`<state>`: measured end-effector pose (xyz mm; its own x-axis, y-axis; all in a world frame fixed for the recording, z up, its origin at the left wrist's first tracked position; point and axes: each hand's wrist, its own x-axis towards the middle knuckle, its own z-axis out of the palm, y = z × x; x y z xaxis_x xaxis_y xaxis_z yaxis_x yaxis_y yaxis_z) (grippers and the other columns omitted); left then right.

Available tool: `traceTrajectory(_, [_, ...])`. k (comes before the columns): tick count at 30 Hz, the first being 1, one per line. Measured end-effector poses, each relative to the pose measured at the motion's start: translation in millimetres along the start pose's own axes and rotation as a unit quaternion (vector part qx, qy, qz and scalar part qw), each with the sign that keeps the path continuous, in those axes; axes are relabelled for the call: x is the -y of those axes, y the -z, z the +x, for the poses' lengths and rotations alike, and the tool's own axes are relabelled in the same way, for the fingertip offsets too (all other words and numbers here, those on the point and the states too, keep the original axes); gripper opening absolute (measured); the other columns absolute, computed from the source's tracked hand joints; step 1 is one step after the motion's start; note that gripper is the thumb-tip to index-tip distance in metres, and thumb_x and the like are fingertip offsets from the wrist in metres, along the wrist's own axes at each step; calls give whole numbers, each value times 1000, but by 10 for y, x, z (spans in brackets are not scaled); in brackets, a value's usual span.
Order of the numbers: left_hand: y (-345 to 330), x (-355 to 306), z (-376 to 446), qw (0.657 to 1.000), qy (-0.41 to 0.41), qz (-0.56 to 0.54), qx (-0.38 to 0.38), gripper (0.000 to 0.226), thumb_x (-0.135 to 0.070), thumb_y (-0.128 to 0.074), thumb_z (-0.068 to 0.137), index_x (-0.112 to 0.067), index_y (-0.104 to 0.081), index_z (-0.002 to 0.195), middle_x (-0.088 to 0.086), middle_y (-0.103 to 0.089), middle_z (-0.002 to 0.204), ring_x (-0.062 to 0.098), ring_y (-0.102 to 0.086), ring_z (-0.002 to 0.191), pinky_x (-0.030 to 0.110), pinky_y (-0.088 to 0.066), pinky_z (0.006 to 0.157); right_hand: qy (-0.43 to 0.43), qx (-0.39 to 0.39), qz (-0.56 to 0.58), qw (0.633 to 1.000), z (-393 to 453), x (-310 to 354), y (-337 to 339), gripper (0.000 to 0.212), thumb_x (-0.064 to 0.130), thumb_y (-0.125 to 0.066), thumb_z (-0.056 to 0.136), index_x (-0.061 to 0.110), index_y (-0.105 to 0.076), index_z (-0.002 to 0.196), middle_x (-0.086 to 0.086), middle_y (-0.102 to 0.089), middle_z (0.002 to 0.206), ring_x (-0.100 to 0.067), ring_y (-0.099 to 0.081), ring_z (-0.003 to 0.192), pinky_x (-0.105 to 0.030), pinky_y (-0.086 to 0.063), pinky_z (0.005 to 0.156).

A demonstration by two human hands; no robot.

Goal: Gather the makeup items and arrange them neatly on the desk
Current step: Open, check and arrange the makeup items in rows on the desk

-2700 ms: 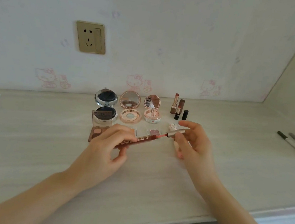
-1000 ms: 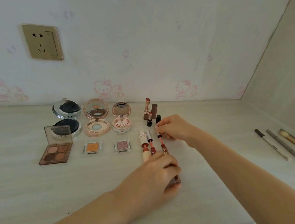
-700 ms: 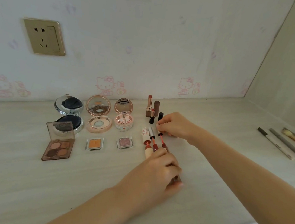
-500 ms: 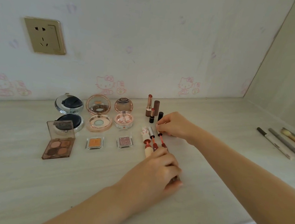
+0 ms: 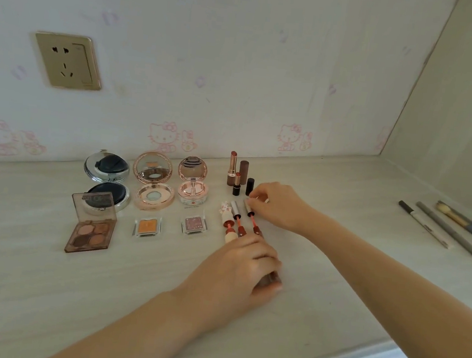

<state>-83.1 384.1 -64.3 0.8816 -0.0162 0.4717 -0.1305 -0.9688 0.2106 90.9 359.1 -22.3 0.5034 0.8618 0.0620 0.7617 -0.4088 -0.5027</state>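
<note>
Compared to a few seconds back, when both hands held the lip gloss up in the air over the compacts, it's now lying flat on the desk [image 5: 40, 289] as the rightmost of three glosses in a little row, and in the last half second pretty much nothing shifts. So the lip gloss [image 5: 254, 225] lies pulled open, with its silver cap end pointing far and its dark red tube end pointing near. Right hand [image 5: 277, 204] is at the far end, thumb and fingertips pinched on the silver cap, other fingers curled in. Left hand [image 5: 243, 271] is draped over the near end, fingers curled down together around the tube, so most of the tube is hidden under it. Just left of it are the second gloss [image 5: 237, 221] and a white figure-shaped gloss [image 5: 227, 222], all three side by side and roughly parallel. Behind them, toward the wall, a small cluster of lipsticks [image 5: 237, 173] stands upright. Further left are three open round compacts [image 5: 152, 181] in a row, with two little square eyeshadow pots [image 5: 147, 226] in front and a brown four-pan eyeshadow palette [image 5: 90, 231] at the near left, lid up. Way off on the right side of the desk, well apart from everything else, a couple of pencils and a brush [image 5: 441, 227] lie loose. On the wall there's a gold wall socket [image 5: 68, 61].
</note>
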Motion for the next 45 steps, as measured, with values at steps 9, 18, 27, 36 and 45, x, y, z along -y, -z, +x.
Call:
traceTrajectory(9, [31,-4,11,999,19,-31,13,32,-44,-55,89,-22,-71,105,-12,-66,109,3,-53,110,20,-40,98,43,-49,-52,997,-626,-604,262,30,26,-53,94,17,-61,122,2,-64,116,-9,-58,106,-16,-42,88])
traceTrajectory(18, [-14,-107,325,1000,-5,-15,20,41,-49,-45,91,-19,-73,100,-12,-67,102,5,-56,102,29,-48,89,26,-86,-88,992,-1278,-1166,636,29,30,-51,96,26,-59,123,12,-55,121,-3,-52,103,-25,-45,96])
traceTrajectory(27, [-437,-281,1184,996,-21,-26,77,25,-28,-52,95,-18,-70,109,-7,-68,107,10,-53,107,36,-47,90,-27,-104,-125,986,-1681,-1596,970,30,31,-50,96,26,-57,124,11,-55,125,-9,-54,112,-25,-42,98])
traceTrajectory(36, [-942,-538,2048,993,-43,-30,109,23,-20,-50,94,-15,-69,107,-1,-67,110,19,-55,108,35,-45,92,-108,-146,-133,974,-1817,-2044,1270,29,23,-52,95,18,-61,121,4,-60,122,-15,-57,111,-19,-39,92])
traceTrajectory(45, [-1352,-752,2994,984,-46,-24,171,37,-19,-43,99,-18,-50,135,1,-48,139,22,-44,127,37,-39,103,-180,-204,-160,949,-1638,-2413,1401,29,35,-53,94,16,-64,114,-1,-59,113,-21,-58,97,-24,-41,75])
